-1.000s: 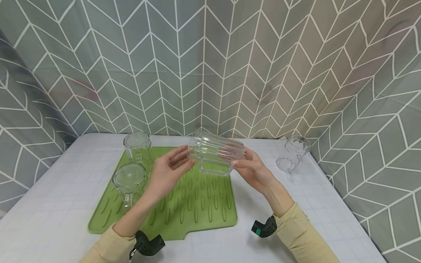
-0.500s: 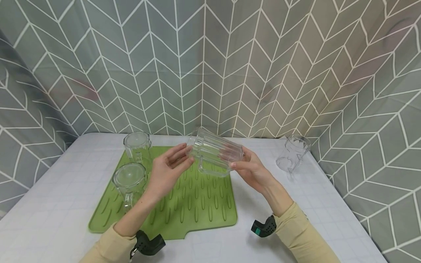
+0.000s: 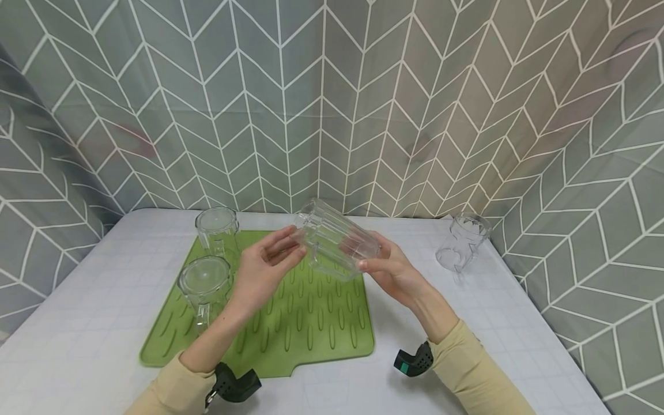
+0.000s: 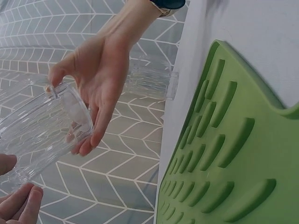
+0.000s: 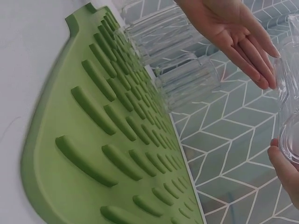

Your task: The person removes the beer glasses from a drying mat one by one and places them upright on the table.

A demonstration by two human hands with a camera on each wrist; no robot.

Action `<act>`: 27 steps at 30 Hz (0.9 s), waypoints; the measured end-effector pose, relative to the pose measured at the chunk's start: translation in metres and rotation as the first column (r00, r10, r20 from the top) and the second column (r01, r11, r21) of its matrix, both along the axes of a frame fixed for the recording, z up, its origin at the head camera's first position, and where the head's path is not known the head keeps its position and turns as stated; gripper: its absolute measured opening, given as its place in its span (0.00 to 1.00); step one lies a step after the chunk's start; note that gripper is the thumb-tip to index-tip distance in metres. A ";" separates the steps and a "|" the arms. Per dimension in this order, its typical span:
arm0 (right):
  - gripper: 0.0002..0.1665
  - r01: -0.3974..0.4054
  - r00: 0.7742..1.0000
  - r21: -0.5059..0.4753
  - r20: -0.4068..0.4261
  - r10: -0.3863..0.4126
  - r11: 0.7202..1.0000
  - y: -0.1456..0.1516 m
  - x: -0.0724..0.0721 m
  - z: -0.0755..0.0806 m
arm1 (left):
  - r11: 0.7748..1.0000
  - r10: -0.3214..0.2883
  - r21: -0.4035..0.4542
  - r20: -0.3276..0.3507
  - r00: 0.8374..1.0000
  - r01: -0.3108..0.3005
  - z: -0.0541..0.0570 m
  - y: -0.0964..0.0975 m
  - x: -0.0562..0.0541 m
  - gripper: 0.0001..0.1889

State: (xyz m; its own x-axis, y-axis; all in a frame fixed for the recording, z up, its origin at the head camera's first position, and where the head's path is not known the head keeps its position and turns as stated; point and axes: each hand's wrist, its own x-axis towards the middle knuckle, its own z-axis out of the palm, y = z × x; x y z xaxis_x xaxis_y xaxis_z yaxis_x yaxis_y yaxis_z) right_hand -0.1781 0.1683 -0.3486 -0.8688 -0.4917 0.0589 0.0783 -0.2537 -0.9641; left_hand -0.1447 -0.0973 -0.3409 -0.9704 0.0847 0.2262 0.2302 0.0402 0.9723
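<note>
A clear glass mug (image 3: 339, 239) is held aslant over the green ridged mat (image 3: 316, 323), its left end raised and its handle on the lower side. My right hand (image 3: 394, 268) grips the base end, thumb in front and fingers behind; the left wrist view shows the round base against this hand (image 4: 100, 84). At the other end, my left hand (image 3: 267, 265) holds the rim lightly between thumb and fingertips. In the right wrist view, the left hand's fingers (image 5: 254, 60) reach to the mug's edge, and part of the mug (image 5: 289, 107) lies outside the picture.
Two more glass mugs, one behind (image 3: 217, 227) and one in front (image 3: 204, 282), stand on the mat's left side, near my left forearm. Another glass mug (image 3: 463, 242) is on the white tabletop (image 3: 404, 397) at the right. A patterned curtain (image 3: 332, 109) hangs behind the table.
The mug has tilted more steeply, its rim end rising and its base end dropping. My right hand has shifted slightly left and down with it, while the left hand stays nearly still.
</note>
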 end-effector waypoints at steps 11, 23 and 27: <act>0.38 -0.013 0.999 0.073 -0.033 0.015 0.997 -0.001 0.001 0.000 | 0.999 -0.040 0.023 -0.041 0.998 0.041 -0.003 0.001 0.000 0.25; 0.43 -0.041 0.999 0.173 -0.018 0.044 0.984 -0.004 0.003 -0.002 | 0.999 -0.027 -0.043 -0.070 0.997 0.024 -0.005 0.002 0.000 0.24; 0.44 -0.049 0.998 0.208 -0.028 0.056 0.977 -0.004 0.003 -0.003 | 0.998 -0.039 -0.047 -0.073 0.997 0.036 -0.006 0.003 0.000 0.25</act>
State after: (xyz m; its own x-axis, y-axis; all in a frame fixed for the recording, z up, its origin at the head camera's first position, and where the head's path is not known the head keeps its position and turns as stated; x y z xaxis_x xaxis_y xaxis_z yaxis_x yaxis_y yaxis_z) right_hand -0.1754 0.1646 -0.3521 -0.8405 -0.5415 -0.0204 0.0532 -0.0450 -0.9976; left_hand -0.1445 -0.0948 -0.3472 -0.9471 0.1328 0.2922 0.3036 0.0744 0.9499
